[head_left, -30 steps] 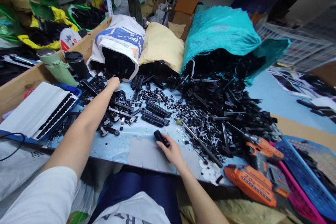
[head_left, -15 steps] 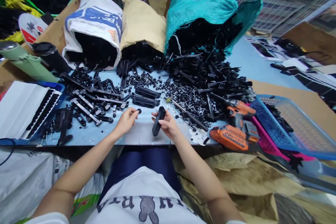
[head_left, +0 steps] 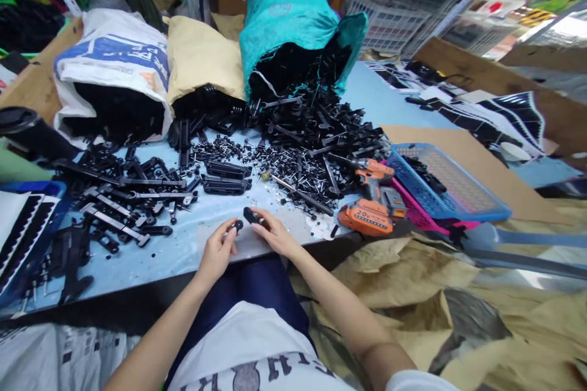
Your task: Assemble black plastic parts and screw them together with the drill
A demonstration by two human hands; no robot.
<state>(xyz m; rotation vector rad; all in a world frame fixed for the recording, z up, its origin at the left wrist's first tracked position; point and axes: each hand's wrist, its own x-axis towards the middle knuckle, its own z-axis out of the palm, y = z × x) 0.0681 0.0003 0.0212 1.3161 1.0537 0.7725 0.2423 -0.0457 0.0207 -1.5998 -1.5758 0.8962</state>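
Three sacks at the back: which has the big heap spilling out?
The teal sack, rightmost: its black parts fan out toward the orange drill. The white sack and tan sack spill less.

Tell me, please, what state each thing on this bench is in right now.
left hand, pinching the small round part
right hand, gripping the black bar
teal sack, on its side, open, spilling black parts
white sack, on its side, open
drill, lying on its side
blue basket, upright, lightly filled

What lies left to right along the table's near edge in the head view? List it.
Blue tray → left hand → small black knob in its fingers → black plastic piece → right hand holding it → orange drill → blue basket.
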